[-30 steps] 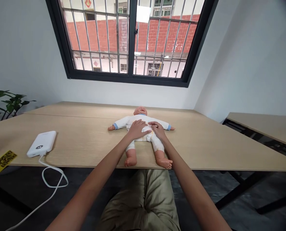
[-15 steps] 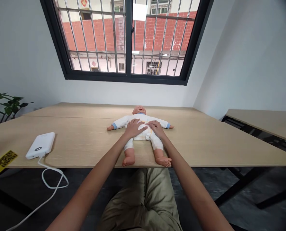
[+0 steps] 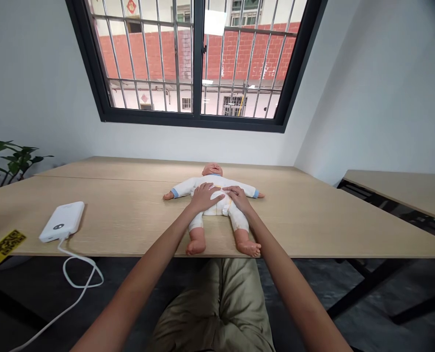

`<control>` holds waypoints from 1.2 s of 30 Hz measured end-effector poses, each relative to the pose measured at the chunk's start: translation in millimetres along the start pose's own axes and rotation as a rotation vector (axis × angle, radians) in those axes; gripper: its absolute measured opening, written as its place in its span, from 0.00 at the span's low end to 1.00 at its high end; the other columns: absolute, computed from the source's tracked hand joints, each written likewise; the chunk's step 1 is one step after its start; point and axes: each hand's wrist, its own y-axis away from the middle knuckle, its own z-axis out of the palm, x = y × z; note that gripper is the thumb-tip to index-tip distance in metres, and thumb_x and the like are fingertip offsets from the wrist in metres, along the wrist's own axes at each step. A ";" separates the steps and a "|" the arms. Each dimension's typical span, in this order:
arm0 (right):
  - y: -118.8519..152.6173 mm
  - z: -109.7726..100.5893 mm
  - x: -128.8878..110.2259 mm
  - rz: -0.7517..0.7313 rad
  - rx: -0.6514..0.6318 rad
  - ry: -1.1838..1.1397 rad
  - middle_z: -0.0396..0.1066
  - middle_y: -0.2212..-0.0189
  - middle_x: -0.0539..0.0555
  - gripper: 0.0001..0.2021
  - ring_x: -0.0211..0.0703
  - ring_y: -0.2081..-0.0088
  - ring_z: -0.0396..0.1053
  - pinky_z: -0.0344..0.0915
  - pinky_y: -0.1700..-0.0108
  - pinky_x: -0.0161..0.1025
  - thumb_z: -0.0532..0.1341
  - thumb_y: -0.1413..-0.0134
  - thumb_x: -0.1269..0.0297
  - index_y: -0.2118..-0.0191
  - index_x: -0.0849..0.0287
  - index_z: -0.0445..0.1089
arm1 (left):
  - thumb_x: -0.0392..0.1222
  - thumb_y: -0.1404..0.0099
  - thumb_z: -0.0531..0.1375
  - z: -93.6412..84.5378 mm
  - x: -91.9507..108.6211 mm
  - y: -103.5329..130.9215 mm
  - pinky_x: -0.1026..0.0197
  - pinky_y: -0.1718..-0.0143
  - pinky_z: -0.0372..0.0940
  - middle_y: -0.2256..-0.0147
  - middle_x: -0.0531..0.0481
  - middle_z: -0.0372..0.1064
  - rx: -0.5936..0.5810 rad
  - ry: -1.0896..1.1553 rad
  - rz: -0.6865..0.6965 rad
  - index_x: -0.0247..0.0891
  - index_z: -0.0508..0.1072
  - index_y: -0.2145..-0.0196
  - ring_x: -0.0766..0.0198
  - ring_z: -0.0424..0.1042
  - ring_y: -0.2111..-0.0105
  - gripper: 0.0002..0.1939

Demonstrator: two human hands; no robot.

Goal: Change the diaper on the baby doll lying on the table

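Observation:
A baby doll (image 3: 212,170) in a white outfit with blue cuffs lies on its back on the wooden table, head toward the window, arms spread, bare feet at the front edge. My left hand (image 3: 205,197) rests on the left side of its belly and hip, fingers spread. On the right side of the belly lies my right hand (image 3: 238,197), its fingers stretched out over a white diaper (image 3: 217,209). Both hands lie on the doll without gripping it. The palms are hidden.
A white power bank (image 3: 62,221) with a cable (image 3: 80,285) hanging off the front edge lies at the left. A yellow label (image 3: 3,249) and a plant (image 3: 14,160) are further left. Another table (image 3: 404,188) stands at the right.

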 end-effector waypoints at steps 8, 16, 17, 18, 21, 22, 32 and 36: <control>-0.1 0.4 0.0 0.008 0.004 0.013 0.75 0.61 0.51 0.12 0.50 0.52 0.65 0.57 0.43 0.51 0.56 0.51 0.67 0.65 0.51 0.78 | 0.65 0.33 0.46 1.3 -0.6 -0.1 0.44 0.40 0.53 0.40 0.46 0.59 -0.009 0.012 -0.024 0.49 0.67 0.43 0.51 0.55 0.39 0.29; 0.8 0.6 -2.5 0.002 0.000 0.015 0.75 0.63 0.51 0.11 0.50 0.53 0.66 0.56 0.43 0.51 0.56 0.50 0.66 0.68 0.51 0.77 | 0.65 0.33 0.45 2.3 -1.6 0.3 0.44 0.41 0.54 0.40 0.46 0.59 0.001 0.006 -0.010 0.50 0.68 0.44 0.51 0.54 0.39 0.29; 1.0 0.6 -3.3 0.001 0.000 0.009 0.75 0.64 0.51 0.11 0.50 0.53 0.66 0.56 0.44 0.51 0.56 0.50 0.66 0.69 0.51 0.77 | 0.65 0.33 0.45 2.2 -1.4 0.4 0.44 0.41 0.54 0.40 0.46 0.59 0.002 0.005 -0.012 0.50 0.68 0.45 0.51 0.54 0.39 0.29; 1.1 0.5 -3.9 0.001 0.002 0.002 0.75 0.64 0.51 0.11 0.50 0.53 0.66 0.56 0.44 0.50 0.56 0.50 0.66 0.69 0.51 0.77 | 0.65 0.33 0.45 2.0 -1.1 0.5 0.44 0.41 0.54 0.40 0.46 0.59 0.003 0.005 -0.014 0.50 0.68 0.45 0.51 0.55 0.39 0.29; 1.2 0.7 -5.0 0.007 0.009 -0.016 0.75 0.64 0.52 0.10 0.49 0.53 0.66 0.57 0.43 0.50 0.56 0.50 0.65 0.69 0.52 0.77 | 0.64 0.33 0.46 1.5 -0.5 0.5 0.45 0.41 0.55 0.41 0.46 0.60 0.005 0.003 -0.016 0.49 0.69 0.45 0.52 0.55 0.39 0.28; 1.1 0.8 -5.0 0.012 0.012 -0.019 0.75 0.64 0.52 0.10 0.49 0.53 0.66 0.56 0.43 0.50 0.57 0.50 0.65 0.69 0.52 0.77 | 0.64 0.33 0.46 1.4 -0.4 0.4 0.46 0.41 0.54 0.41 0.47 0.60 0.004 0.003 -0.018 0.49 0.69 0.45 0.52 0.55 0.39 0.28; 1.9 0.5 -6.8 0.008 0.001 -0.026 0.75 0.64 0.52 0.09 0.49 0.53 0.66 0.55 0.42 0.51 0.58 0.50 0.65 0.70 0.52 0.77 | 0.64 0.33 0.46 1.4 -0.5 0.8 0.45 0.41 0.54 0.40 0.45 0.59 0.002 0.019 -0.019 0.48 0.69 0.45 0.51 0.55 0.39 0.28; 2.0 0.8 -5.9 0.002 0.001 -0.013 0.74 0.65 0.53 0.09 0.49 0.53 0.66 0.55 0.42 0.51 0.57 0.50 0.66 0.72 0.52 0.76 | 0.65 0.33 0.45 1.2 -0.8 0.8 0.44 0.40 0.53 0.40 0.46 0.59 -0.012 0.033 -0.025 0.49 0.68 0.44 0.52 0.54 0.38 0.29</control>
